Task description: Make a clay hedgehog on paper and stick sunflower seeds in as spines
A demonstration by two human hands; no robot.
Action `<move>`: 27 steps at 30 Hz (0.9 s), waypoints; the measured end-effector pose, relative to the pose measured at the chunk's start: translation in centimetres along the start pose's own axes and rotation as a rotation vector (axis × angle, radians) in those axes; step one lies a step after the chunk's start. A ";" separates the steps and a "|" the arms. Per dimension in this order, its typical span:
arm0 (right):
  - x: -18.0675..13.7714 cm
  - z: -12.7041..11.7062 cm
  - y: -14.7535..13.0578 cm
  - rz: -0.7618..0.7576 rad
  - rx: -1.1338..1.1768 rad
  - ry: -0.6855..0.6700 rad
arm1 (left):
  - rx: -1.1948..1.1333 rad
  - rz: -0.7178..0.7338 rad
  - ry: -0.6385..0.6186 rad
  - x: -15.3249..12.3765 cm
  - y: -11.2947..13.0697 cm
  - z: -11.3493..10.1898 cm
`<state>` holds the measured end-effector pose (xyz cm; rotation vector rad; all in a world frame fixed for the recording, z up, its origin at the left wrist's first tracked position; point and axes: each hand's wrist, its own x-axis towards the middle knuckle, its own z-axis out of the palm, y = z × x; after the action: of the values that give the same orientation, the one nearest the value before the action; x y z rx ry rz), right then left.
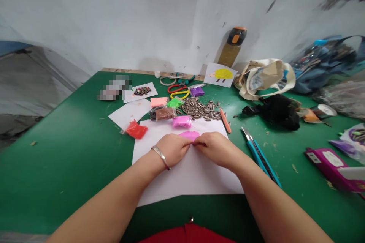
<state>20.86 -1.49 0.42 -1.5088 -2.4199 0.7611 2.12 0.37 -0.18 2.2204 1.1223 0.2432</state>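
Observation:
White paper lies on the green table before me. Flat on its upper part is a piece of pink modelling clay. My left hand, with a silver bracelet at the wrist, is closed at the clay's lower edge. From the other side my right hand pinches the same edge, its fingertips close to the left thumb. My fingers hide the lower part of the clay. Just beyond lie a pink clay packet, a brown clay packet and a heap of sunflower seeds.
A red clay packet lies left of the paper. To the right are an orange modelling tool and a teal utility knife, blade out. Scissors, a hedgehog picture, a bottle and a cloth bag stand farther back.

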 end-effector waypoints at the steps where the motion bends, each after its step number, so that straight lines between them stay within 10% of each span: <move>1: 0.0 0.0 0.1 0.001 0.016 0.003 | 0.045 0.011 -0.015 0.0 0.0 0.0; 27: 0.5 0.7 -0.1 0.125 -0.135 -0.010 | 0.284 0.047 -0.088 0.0 0.5 -0.1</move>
<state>20.28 -1.28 -0.21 -1.7244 -2.4468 0.6402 2.39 0.16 0.20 2.4814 1.1147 0.0039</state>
